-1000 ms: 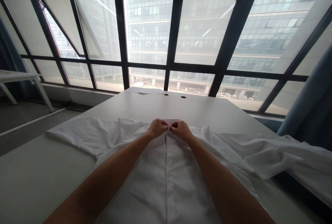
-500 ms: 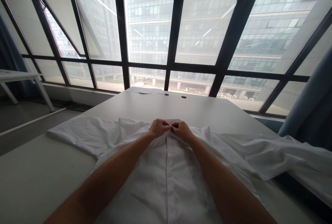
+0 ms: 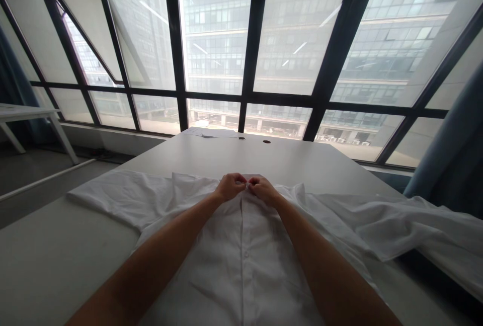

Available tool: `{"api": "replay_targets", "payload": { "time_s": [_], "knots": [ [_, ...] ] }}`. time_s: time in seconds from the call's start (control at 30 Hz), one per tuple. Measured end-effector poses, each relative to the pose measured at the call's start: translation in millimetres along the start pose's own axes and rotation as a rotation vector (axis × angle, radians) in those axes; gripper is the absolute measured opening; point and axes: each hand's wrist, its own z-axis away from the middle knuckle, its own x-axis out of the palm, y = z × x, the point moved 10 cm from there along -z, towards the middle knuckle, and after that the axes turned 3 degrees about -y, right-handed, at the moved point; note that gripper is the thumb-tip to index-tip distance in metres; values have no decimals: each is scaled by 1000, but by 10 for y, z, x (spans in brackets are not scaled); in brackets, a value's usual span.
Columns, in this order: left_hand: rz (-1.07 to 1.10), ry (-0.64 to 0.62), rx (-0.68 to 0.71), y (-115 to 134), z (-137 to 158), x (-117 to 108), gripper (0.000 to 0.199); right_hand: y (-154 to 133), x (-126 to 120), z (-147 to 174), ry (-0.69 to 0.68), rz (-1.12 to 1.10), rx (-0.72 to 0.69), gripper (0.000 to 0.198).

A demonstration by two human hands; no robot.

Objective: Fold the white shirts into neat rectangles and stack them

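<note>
A white button-up shirt [image 3: 241,260] lies spread flat on a pale grey table [image 3: 56,250], collar end away from me, sleeves reaching out left and right. My left hand [image 3: 229,186] and my right hand [image 3: 262,188] meet at the top of the button strip near the collar. Both pinch the cloth there, fingertips touching around a small button. A row of buttons runs down the strip between my forearms.
The right sleeve [image 3: 407,230] drapes over the table's right edge. Two round cable holes [image 3: 254,140] and a sheet of paper [image 3: 211,132] lie at the table's far end. Beyond is a large window wall; another table [image 3: 22,112] stands at left, a blue curtain [image 3: 453,165] at right.
Both hands stay at the top of the button strip, with only slight finger movement. The shirt has not shifted.
</note>
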Motion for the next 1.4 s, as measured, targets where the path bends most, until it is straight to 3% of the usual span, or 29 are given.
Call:
{"api": "replay_targets", "payload": {
  "time_s": [0.17,0.3,0.43,0.53,0.77,0.9,1.0,1.1,1.23,1.3,1.4],
  "knots": [
    [12,-18,120,144,20,0,12,54,-13,0,-18,-31,104,13],
    [-10,-18,216,243,33,-7,8,-67,-111,14,57,137,1,15],
    [-97,-43,217,242,50,22,4,-180,-130,53,62,244,-157,16],
    [-191,-47,190,245,65,23,9,-194,-112,82,2,282,-207,19],
    [-633,-136,244,306,74,-124,23,-312,-339,217,119,633,-217,30],
    [-806,-186,292,265,88,-294,16,-379,-368,272,130,864,-259,26],
    [-845,-165,265,210,79,-430,10,-425,-459,289,211,926,-252,25],
    [-795,-116,213,148,55,-541,12,-491,-551,319,288,913,-272,25],
    [-554,-119,145,24,11,-584,21,-446,-552,308,186,781,-298,21],
    [-430,-110,103,-46,-20,-606,25,-345,-579,274,133,636,-261,28],
    [-210,-68,32,-140,-66,-651,29,-138,-724,212,166,312,-160,29]
  ]
}}
